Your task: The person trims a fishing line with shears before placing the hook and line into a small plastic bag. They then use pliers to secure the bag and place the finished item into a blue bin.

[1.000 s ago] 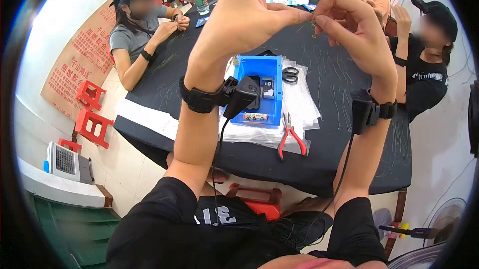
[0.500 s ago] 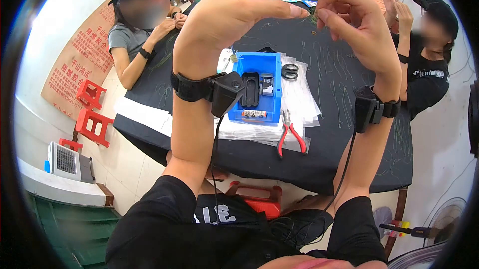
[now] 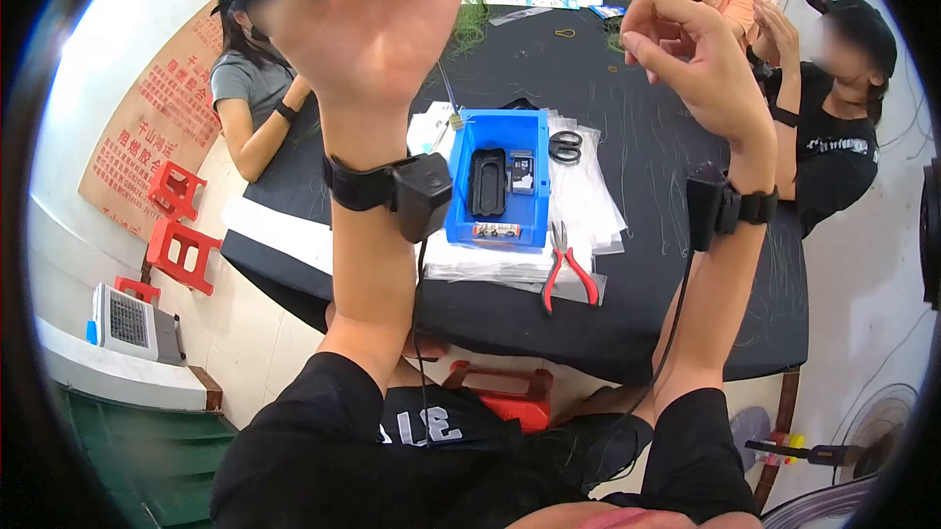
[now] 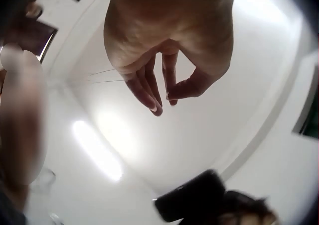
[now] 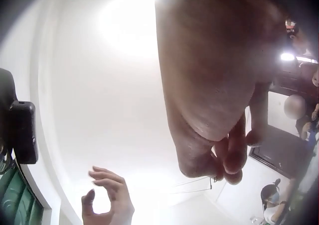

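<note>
Thread (image 5: pixel 211 185) faint; left hand (image 3: pixel 372 24) cropped, head view.

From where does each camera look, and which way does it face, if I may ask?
Head: on the head, looking forward and down at the table; left hand, right hand, forearms and shirt show.
Left wrist: on that wrist, facing up past the left hand to the ceiling.
Right wrist: on that wrist, facing up past the right hand.
Shared by head and right wrist: left hand and right hand.
</note>
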{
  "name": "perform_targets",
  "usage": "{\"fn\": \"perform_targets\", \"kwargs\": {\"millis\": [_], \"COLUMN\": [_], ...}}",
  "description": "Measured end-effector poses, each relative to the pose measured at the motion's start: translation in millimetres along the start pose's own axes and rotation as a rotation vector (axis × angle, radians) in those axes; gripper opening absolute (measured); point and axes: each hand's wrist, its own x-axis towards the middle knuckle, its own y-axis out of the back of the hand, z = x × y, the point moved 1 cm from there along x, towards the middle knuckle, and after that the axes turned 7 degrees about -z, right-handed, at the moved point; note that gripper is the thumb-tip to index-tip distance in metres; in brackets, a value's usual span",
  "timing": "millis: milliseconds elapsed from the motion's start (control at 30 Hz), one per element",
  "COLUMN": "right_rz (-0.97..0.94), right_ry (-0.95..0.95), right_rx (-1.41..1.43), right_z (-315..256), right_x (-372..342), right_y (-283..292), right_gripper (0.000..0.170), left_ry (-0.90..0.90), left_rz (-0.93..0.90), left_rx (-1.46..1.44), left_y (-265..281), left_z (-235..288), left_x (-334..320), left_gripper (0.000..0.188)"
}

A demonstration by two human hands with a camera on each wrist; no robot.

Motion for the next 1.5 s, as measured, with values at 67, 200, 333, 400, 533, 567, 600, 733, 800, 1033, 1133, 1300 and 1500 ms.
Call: {"fn": "perform_targets", "kwargs": {"millis": [67,200,333,400,533,567,600,733,800,1033,1133,1300,1500], "right_rz": [-0.002,0.048,0.105,0.13,0.164,0.149,0.149,0.05,0.031,0.207,0.184,0.165,0.082], "right_ry": [0.035,0.166,0.175,0.218,0.174,0.179,0.179,0.198,0.204,0.198,0.2,0.168,0.16], "right_rx": [-0.006,0.022,0.081,0.109,0.252,0.217,0.214,0.198,0.23,0.104,0.121,0.111,0.224], "right_z": [-11,-40,-42,-34,-21,-18,-17,-23,-31,-44,-36,-35,-19], "right_x": [-2,-10,-21,-21,-21,-21,-19,-10,-9,-12,-11,-11,-10], "right_y": [5,12,24,27,29,28,28,19,13,10,17,19,23], "right_gripper": [0.014,0.01,0.01,0.013,0.014,0.015,0.015,0.017,0.015,0.011,0.012,0.014,0.018], "left_ry": [-0.055,-0.044,0.471,0.788,0.798,0.678,0.55,0.105,0.084,0.131,-0.035,-0.075,0.027], "left_rz": [-0.144,-0.049,-0.129,-0.117,-0.638,-0.746,-0.845,-0.386,-0.409,-0.163,-0.362,-0.412,-0.412], "left_rx": [0.317,1.269,1.35,1.107,0.577,0.344,0.109,0.152,-0.101,1.303,1.523,1.5,1.593], "left_y": [9,-7,-10,-6,-3,-1,3,-15,-32,-30,-28,-23,-23], "left_z": [-1,-15,-20,-21,-33,-33,-34,-47,-45,-48,-45,-48,-46], "left_x": [4,5,2,-2,-13,-10,-7,-10,6,-2,0,-1,-5], "left_gripper": [0.048,0.046,0.057,0.063,0.089,0.087,0.085,0.057,0.06,0.008,0.009,0.009,0.016]}}
